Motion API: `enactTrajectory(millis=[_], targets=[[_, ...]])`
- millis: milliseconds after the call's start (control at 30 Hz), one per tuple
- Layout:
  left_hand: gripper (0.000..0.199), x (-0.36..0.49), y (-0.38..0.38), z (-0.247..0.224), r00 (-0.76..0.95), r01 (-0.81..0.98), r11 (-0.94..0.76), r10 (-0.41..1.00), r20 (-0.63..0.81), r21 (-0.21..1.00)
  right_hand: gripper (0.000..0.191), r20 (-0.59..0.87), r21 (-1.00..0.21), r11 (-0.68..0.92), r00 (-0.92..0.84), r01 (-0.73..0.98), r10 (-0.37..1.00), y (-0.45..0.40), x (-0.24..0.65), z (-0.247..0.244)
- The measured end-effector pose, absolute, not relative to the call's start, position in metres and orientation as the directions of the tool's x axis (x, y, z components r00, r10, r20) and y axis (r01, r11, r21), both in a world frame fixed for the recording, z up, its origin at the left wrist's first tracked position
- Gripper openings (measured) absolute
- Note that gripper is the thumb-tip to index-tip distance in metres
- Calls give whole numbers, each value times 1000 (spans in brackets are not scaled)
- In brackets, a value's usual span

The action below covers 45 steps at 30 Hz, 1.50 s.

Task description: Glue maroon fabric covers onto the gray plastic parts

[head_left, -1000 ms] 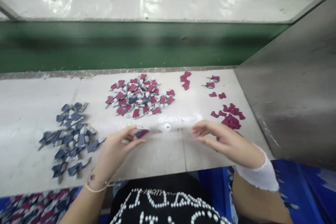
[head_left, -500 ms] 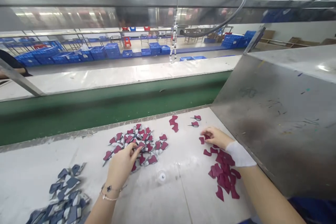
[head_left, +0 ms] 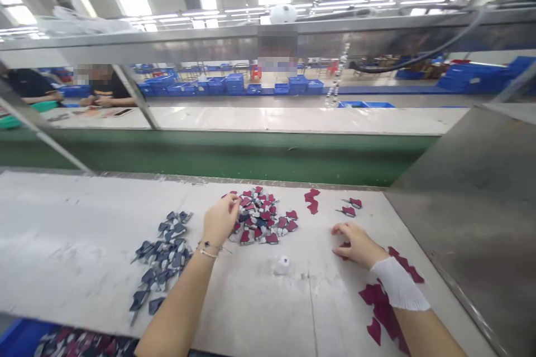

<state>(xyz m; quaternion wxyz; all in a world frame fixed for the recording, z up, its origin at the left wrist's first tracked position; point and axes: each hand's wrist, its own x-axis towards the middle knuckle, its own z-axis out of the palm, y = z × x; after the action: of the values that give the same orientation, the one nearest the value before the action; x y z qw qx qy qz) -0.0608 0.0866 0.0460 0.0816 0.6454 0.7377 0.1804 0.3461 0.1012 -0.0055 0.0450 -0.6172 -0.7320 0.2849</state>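
My left hand [head_left: 221,216] is at the left edge of a pile of small maroon-and-grey pieces [head_left: 264,215], its thumb and fingers pressed together. What they hold, if anything, is hidden. Left of it lies a heap of dark blue-and-grey pieces [head_left: 166,254]. My right hand [head_left: 355,244], with a white band [head_left: 402,284] at the wrist, hovers low with curved fingers and thumb apart. A flat maroon piece [head_left: 345,245] shows between them. More flat maroon pieces [head_left: 379,304] lie around and under the right forearm.
Several flat maroon pieces [head_left: 312,201] and two maroon-and-grey pieces [head_left: 355,203] lie farther back. A small white round item [head_left: 282,264] is mid-table. A metal panel [head_left: 469,217] borders the right. A blue bin [head_left: 25,337] stands lower left. Two people sit beyond the green-sided belt [head_left: 234,150].
The view has swung left, bringing the bin and people into sight. My left hand has drawn back to the pile's left edge. My right hand has moved left and nearer, its fingers spreading.
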Motion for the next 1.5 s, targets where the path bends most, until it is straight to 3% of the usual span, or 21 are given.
enactTrajectory(millis=[133,233,333,433,633,767,933,1000,1067,1100,1167,1233,1333,1500], targets=[[35,-139,40,56,-327,905,287,942,81,315,25,-287,-465,86,-241,881,927,87,338,-1],[24,-173,-19,50,-307,915,301,951,-18,267,49,-233,-563,133,-311,816,922,64,313,-3],[49,-174,-70,37,-270,922,288,957,-103,258,65,-245,-679,156,-422,717,873,42,269,-14],[62,-163,-95,22,-275,915,301,953,-129,270,65,-284,-749,138,-502,648,817,32,229,-24],[38,-138,-85,0,-236,925,239,971,-48,296,53,-340,-827,-1,-500,562,796,28,218,-7],[19,-130,-67,0,-111,942,107,994,-3,317,53,-384,-837,-159,-355,523,852,8,232,16],[14,-130,-47,18,-24,903,13,999,22,430,48,-371,-853,-211,-269,478,889,-7,249,31],[20,-119,-40,24,-25,787,14,1000,10,617,48,-351,-878,-196,-309,436,884,-7,257,35],[26,-98,-34,26,0,382,93,995,-101,919,46,-309,-899,-145,-365,414,878,-6,263,40],[27,-84,-32,24,75,138,171,980,-183,976,43,-283,-907,-115,-384,405,879,-5,264,44],[27,-56,-30,16,252,-236,361,919,-302,902,34,-221,-917,-52,-398,395,890,-5,262,53],[26,-31,-30,5,390,-386,491,854,-344,781,29,-149,-925,24,-422,378,894,-4,257,63],[34,-7,-35,-10,492,-434,534,815,-306,726,25,-82,-945,84,-479,315,874,-3,249,75],[45,6,-43,-15,549,-445,551,791,-271,706,23,-47,-982,50,-495,181,868,0,240,79]])
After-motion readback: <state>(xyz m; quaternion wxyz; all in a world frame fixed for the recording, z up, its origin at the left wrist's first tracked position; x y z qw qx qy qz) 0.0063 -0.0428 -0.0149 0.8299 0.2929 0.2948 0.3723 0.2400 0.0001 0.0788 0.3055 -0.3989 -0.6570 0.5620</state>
